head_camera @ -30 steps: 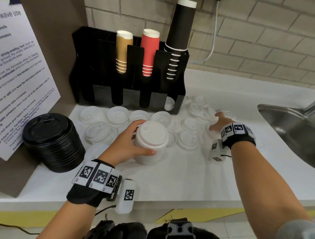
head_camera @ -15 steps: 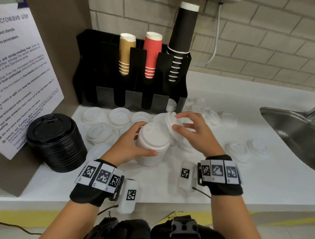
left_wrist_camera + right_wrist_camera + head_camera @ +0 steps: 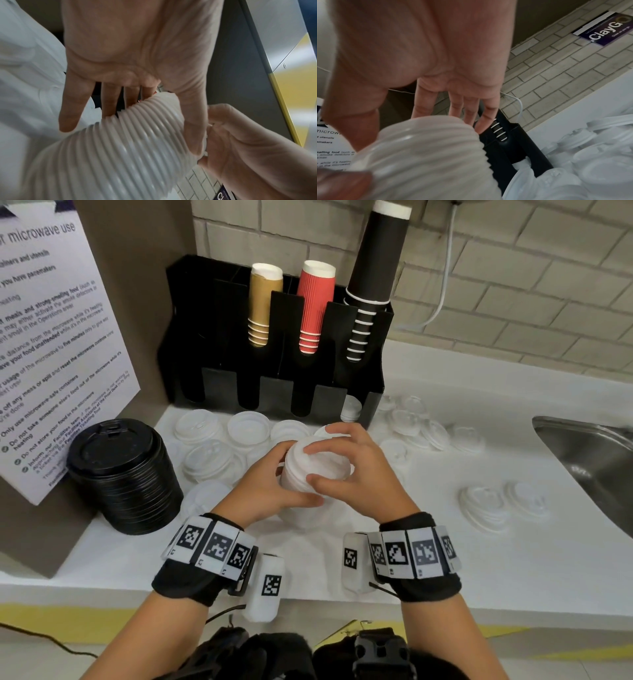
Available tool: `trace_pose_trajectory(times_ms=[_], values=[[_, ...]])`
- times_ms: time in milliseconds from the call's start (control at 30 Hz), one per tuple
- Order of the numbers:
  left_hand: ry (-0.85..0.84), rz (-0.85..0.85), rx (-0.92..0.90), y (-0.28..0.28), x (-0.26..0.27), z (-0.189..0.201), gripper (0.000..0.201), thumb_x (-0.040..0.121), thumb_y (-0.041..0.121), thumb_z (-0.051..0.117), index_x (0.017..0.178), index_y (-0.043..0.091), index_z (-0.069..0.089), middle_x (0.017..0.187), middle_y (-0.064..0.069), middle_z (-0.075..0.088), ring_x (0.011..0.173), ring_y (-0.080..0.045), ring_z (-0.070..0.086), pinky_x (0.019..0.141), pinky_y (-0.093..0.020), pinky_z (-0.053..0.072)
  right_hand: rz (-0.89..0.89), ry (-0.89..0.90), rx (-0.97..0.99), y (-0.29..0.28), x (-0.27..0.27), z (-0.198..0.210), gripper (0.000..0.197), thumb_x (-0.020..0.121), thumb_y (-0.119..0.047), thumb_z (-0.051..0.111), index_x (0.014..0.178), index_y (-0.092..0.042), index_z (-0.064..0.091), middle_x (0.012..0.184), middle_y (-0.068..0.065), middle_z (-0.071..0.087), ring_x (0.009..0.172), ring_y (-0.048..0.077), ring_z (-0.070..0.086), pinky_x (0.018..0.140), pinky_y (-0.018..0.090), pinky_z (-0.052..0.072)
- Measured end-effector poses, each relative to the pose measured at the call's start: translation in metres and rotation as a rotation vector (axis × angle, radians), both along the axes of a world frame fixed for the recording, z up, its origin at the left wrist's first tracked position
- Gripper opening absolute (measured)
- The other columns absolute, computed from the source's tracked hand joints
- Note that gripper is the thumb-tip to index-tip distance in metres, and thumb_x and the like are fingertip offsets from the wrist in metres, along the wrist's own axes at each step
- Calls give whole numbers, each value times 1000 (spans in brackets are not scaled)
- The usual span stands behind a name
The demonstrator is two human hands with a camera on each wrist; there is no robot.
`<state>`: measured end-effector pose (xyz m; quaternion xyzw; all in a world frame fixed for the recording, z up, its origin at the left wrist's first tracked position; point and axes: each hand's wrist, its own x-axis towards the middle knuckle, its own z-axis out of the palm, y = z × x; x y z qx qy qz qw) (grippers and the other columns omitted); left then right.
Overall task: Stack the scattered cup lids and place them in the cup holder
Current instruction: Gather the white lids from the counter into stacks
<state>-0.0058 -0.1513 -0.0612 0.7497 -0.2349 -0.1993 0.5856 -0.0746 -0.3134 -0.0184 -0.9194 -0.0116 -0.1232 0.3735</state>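
Note:
A tall stack of white lids point(image 3: 297, 469) stands on the white counter point(image 3: 445, 559) in front of the black cup holder point(image 3: 219, 313). My left hand point(image 3: 274, 484) grips the stack's left side, thumb across its front. My right hand point(image 3: 356, 470) curls over the stack's top lid, fingers on top and thumb at the front. The left wrist view shows the ribbed stack point(image 3: 128, 148) between my left hand point(image 3: 137, 54) and right hand point(image 3: 248, 148). In the right wrist view my right hand point(image 3: 419, 54) reaches over the stack point(image 3: 428, 155). Loose white lids point(image 3: 212, 446) lie around.
A stack of black lids point(image 3: 123, 474) stands at the left by a notice sheet point(image 3: 51, 337). The holder carries tan, red and black cup stacks, with white lids point(image 3: 351, 410) in its bottom right slot. More loose lids point(image 3: 414, 422) and a pair point(image 3: 496, 508) lie toward the sink point(image 3: 589, 460).
My right hand came back from the lids at the right with one lid, brought it to the stack, and now covers the stack's top. The left hand kept its hold.

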Motion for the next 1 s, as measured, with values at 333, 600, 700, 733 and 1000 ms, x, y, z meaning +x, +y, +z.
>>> trace_pose_trajectory(times_ms=[333, 600, 700, 733, 1000], values=[[-15, -25, -7, 1, -1, 4, 107, 58, 26, 91, 143, 43, 29, 131, 17, 45, 118, -1, 47, 90, -16, 42, -10, -20, 78, -12, -8, 2, 52, 69, -36, 83, 116, -31, 62, 127, -7, 45, 118, -2, 42, 92, 5, 35], [-113, -2, 10, -1, -2, 9, 70, 64, 22, 89, 118, 45, 50, 120, 28, 53, 117, -4, 47, 85, -15, 39, -874, 645, -146, -152, -39, 1, 66, 84, -46, 67, 141, -32, 39, 147, 16, 30, 136, 39, 25, 112, 53, 25], [-111, 2, 12, -1, -1, 9, 69, 64, 22, 89, 116, 45, 50, 119, 28, 53, 116, -6, 48, 83, -13, 38, -882, 739, -127, -178, -54, -11, 68, 78, -30, 76, 139, -22, 46, 145, 17, 40, 133, 39, 35, 110, 49, 32], [-111, 4, 14, -1, -1, 9, 69, 64, 22, 89, 117, 44, 50, 120, 27, 53, 116, -7, 48, 82, -13, 38, -845, 717, -123, -182, -59, -15, 66, 77, -21, 77, 136, -17, 50, 142, 16, 45, 130, 38, 41, 109, 47, 35], [-105, 43, -2, -4, -2, 3, 70, 64, 24, 89, 120, 43, 50, 123, 23, 54, 119, -8, 49, 85, -13, 39, -687, 682, -128, -188, -41, 2, 79, 75, -37, 78, 142, -33, 37, 141, 11, 45, 126, 33, 46, 97, 40, 41]])
